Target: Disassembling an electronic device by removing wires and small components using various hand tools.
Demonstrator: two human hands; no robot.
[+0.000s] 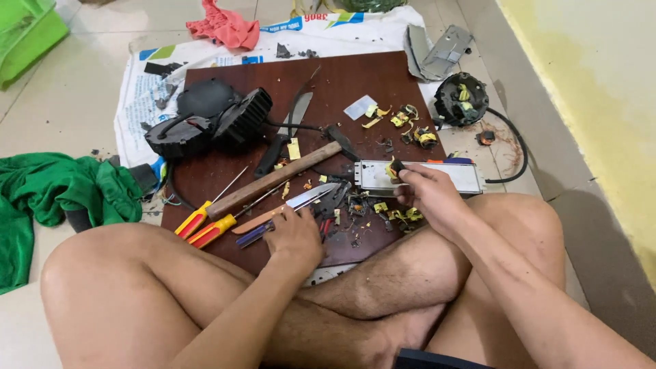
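I sit cross-legged on the floor at a dark wooden board (355,82). My right hand (427,195) pinches a small yellow and black coil part (394,169) over a long grey metal case (451,176) that lies on the board's right edge. My left hand (295,236) rests palm down on the board, its fingers on the tools there: a knife (304,201) with a brown handle and a blue-handled tool (254,234). Whether it grips one I cannot tell. Small yellow coil parts (396,213) lie scattered between my hands.
A wooden-handled hammer (273,179), two yellow and red screwdrivers (205,222), a cleaver (287,130) and black finned lamp housings (212,119) lie on the board. A round black part (461,99) with a cable sits right. Green cloth (48,191) lies left, a red rag (225,27) behind.
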